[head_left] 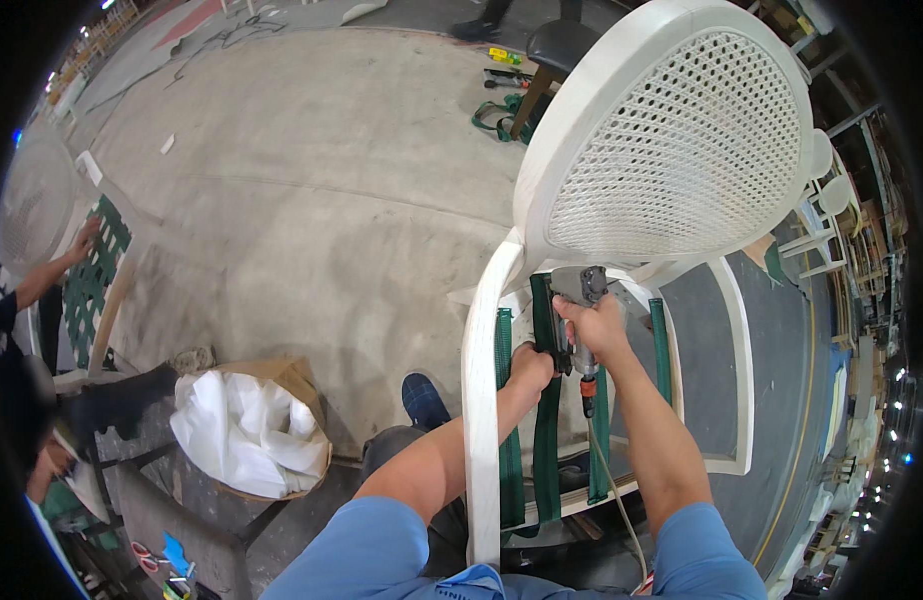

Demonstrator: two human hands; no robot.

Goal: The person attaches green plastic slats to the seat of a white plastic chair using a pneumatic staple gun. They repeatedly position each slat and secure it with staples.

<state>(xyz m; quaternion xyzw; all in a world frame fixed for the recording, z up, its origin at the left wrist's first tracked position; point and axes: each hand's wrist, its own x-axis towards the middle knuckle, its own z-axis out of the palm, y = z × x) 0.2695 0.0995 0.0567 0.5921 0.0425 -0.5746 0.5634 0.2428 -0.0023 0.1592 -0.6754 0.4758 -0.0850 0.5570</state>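
In front of me stands a white chair frame (pixel 480 420) with a caned oval back (pixel 682 150). Several green webbing straps (pixel 512 430) run from front to back across its seat opening. My right hand (pixel 600 328) is wrapped round the handle of a grey and black staple gun (pixel 580 286), held near the back of the seat. An air hose (pixel 614 485) trails from its orange-red fitting toward me. My left hand (pixel 532 370) is closed at one green webbing strap (pixel 547 430), close beside the gun's lower end; its fingertips are partly hidden.
A brown paper bag (pixel 312 390) with white sheet material stands on the left. Beyond it, a co-worker's hand (pixel 85 240) touches another chair's woven green seat (pixel 97 290). Scissors (pixel 144 556) lie at lower left. A dark-topped stool (pixel 562 48) and loose straps (pixel 494 120) are behind the chair.
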